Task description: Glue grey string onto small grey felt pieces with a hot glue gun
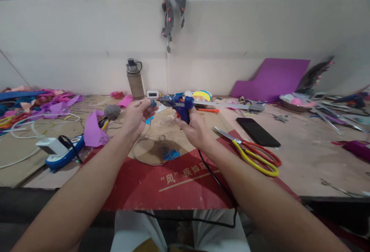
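Observation:
My right hand is wrapped round the handle of a blue hot glue gun, its nozzle pointing left. A long clear glue stick sticks out of the gun's back end. Facing the nozzle, my left hand pinches a small blue-green piece between its fingertips; its exact kind is too small to tell. Thin cord trails below the left hand and lies in loops on the cardboard. A flat blue piece rests by the loops.
Scissors with red and yellow handles lie right of my right forearm, near a black phone. On the left are a blue power strip, grey yarn and purple scraps. A bottle stands behind. The gun's black cable hangs over the table edge.

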`<state>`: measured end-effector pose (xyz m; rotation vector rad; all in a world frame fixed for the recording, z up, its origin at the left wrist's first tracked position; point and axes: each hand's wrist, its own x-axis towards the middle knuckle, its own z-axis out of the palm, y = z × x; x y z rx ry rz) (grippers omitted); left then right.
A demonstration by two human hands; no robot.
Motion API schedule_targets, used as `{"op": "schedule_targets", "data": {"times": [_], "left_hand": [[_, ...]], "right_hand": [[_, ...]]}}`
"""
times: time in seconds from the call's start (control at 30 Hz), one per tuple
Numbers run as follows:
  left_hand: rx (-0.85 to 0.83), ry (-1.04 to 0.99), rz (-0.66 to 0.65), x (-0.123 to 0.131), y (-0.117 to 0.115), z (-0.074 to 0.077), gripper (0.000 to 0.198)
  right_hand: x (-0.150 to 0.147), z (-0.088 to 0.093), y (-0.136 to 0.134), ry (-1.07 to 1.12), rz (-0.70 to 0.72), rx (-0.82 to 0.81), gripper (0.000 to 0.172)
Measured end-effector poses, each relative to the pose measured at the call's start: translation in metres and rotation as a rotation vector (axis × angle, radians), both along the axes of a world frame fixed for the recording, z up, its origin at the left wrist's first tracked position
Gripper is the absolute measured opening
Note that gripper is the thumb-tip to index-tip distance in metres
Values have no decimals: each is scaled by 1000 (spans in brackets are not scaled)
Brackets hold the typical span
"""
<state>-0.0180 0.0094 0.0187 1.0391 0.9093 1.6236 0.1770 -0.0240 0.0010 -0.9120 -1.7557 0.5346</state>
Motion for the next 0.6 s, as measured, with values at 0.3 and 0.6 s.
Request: {"op": "schedule_targets", "data": {"times": [0.3, 0.6], "left_hand": [[250, 561, 308, 2, 2, -7, 13], [658, 1043, 464, 11, -13, 0, 3]], "right_hand": [[18, -10, 41, -50, -138, -589, 8], [38, -3, 37, -436, -469, -273, 15]]}}
